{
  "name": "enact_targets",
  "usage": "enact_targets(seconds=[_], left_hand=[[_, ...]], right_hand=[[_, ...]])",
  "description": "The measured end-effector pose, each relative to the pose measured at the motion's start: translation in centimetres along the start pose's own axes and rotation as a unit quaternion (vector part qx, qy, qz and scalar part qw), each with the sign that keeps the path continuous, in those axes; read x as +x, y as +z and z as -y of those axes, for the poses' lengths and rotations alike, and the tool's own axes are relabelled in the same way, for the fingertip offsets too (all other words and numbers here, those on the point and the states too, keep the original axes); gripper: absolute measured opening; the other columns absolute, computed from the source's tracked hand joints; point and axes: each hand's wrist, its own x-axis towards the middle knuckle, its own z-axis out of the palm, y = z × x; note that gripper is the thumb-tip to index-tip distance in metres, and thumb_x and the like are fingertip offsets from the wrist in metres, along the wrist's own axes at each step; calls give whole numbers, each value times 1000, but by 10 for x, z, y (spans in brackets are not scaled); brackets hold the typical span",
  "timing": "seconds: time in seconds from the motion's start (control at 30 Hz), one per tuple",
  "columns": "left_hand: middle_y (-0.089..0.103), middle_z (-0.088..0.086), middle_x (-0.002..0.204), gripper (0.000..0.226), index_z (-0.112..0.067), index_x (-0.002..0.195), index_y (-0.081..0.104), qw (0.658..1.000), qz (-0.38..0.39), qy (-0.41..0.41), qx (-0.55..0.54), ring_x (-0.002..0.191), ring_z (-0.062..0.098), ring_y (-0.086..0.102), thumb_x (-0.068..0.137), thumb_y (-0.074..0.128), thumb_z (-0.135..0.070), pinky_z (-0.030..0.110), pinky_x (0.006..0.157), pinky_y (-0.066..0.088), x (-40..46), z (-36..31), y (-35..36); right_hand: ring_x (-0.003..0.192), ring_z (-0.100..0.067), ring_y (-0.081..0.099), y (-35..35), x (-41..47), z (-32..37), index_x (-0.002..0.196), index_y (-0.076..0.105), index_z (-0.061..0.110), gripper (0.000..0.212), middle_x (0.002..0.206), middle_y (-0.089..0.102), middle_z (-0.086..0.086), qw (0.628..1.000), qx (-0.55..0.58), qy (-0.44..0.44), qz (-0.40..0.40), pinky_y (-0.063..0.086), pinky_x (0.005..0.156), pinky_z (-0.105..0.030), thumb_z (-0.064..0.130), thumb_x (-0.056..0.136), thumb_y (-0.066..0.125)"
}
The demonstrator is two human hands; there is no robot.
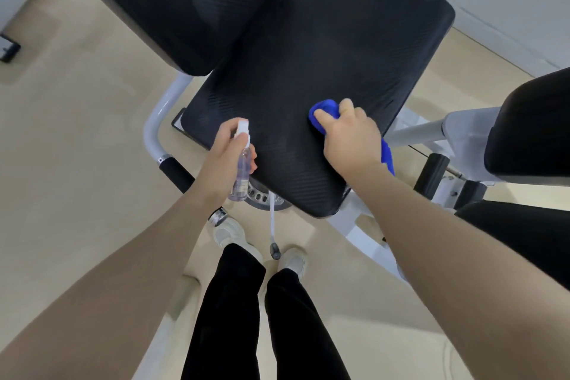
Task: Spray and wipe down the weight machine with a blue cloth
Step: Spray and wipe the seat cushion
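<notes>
My right hand (350,136) is curled over the bunched blue cloth (324,112) and presses it down on the black seat pad (314,49) of the weight machine, toward the pad's near right edge. The thumb and one finger pinch the front of the wad; a tail of cloth shows behind my wrist, hanging at the pad's right edge.

My left hand (223,157) is wrapped round a small clear spray bottle (242,170) with a white nozzle on top, held upright just off the pad's near left corner. A finger seems to sit on the nozzle, though the blur makes that hard to confirm.

The black back pad (172,0) sits beyond the seat pad's far left edge, touching or nearly touching it. White frame tubing (154,123) curves down past the seat pad's left side to a black handle grip (175,174). Another black pad (530,129) lies off to the right. Below, my white shoes (229,233) stand on the beige floor (77,133).
</notes>
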Motion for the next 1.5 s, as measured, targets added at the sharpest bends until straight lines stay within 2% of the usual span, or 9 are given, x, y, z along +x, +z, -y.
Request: enact_targets(seconds=[0.13, 0.23, 0.47, 0.63, 0.77, 0.97, 1.27, 1.43, 1.5], left_hand=[[52, 8, 81, 22, -34, 114, 45, 1000, -5, 12, 23, 70, 17, 51, 98, 37, -21, 19, 62, 48, -9, -3, 5], [49, 8, 78, 23, -33, 116, 45, 999, -4, 16, 42, 69, 20, 46, 98, 35, -22, 17, 57, 44, -18, -7, 5], [50, 4, 77, 22, -33, 117, 42, 997, -20, 34, 68, 69, 16, 49, 99, 33, -24, 31, 69, 49, -6, 0, -30], [48, -1, 71, 23, -33, 118, 43, 993, -25, 29, 111, 62, 12, 48, 98, 32, -27, 35, 72, 49, 6, 20, -56], [47, 1, 77, 27, -31, 121, 45, 986, -36, 8, 160, 62, 16, 45, 97, 34, -29, 29, 56, 42, 10, 26, -82], [53, 12, 100, 32, -20, 114, 53, 979, -46, 52, 191, 91, 38, 57, 85, 51, -34, 47, 84, 49, 36, 24, -108], [59, 2, 90, 47, -18, 121, 46, 989, -75, -56, 112, 57, 7, 53, 80, 69, -18, 9, 47, 40, 59, 27, -114], [55, -1, 74, 39, -13, 110, 50, 986, -79, -75, 128, 55, 9, 50, 78, 71, -18, 15, 50, 38, 65, 25, -114], [54, 1, 75, 40, -13, 108, 49, 987, -78, -80, 116, 58, 13, 51, 77, 73, -17, 20, 53, 38, 69, 28, -114]], right_hand=[[57, -24, 44, 10, -55, 32, 95, 66, 23, 41, 80, 51, -9, 993, 22, -112, 7, 25, 50, -26, 14, 56, 74], [82, -26, 46, -4, -54, 24, 123, 51, 29, 42, 105, 45, -9, 979, 18, -172, 111, 31, 62, -32, 17, 83, 55], [85, -31, 44, -1, -3, 6, 124, 49, 18, 40, 112, 43, -17, 995, 24, 96, 14, 34, 65, -38, 5, 86, 45], [56, -20, 28, 25, -31, 82, 99, 67, 17, 50, 77, 52, -13, 998, 47, -30, -8, 27, 49, -26, 1, 52, 75], [54, -25, 41, 12, -24, 73, 106, 66, 21, 54, 83, 54, -13, 988, 0, -145, 46, 31, 46, -26, 3, 56, 74], [92, -36, 47, 0, 21, 66, 128, 47, 18, 38, 118, 41, -18, 976, 31, 211, 35, 32, 64, -36, 11, 90, 46], [100, -31, 45, 3, 44, 127, 139, 37, 30, 52, 122, 38, -12, 992, 22, -80, 95, 43, 68, -36, 15, 90, 45], [94, -37, 49, -8, 53, 81, 128, 50, 18, 39, 118, 41, -18, 988, 28, 144, 55, 34, 66, -35, 12, 90, 46], [94, -38, 49, -2, 60, 111, 127, 50, 21, 39, 120, 40, -18, 992, 31, 108, 57, 36, 67, -37, 12, 89, 45]])
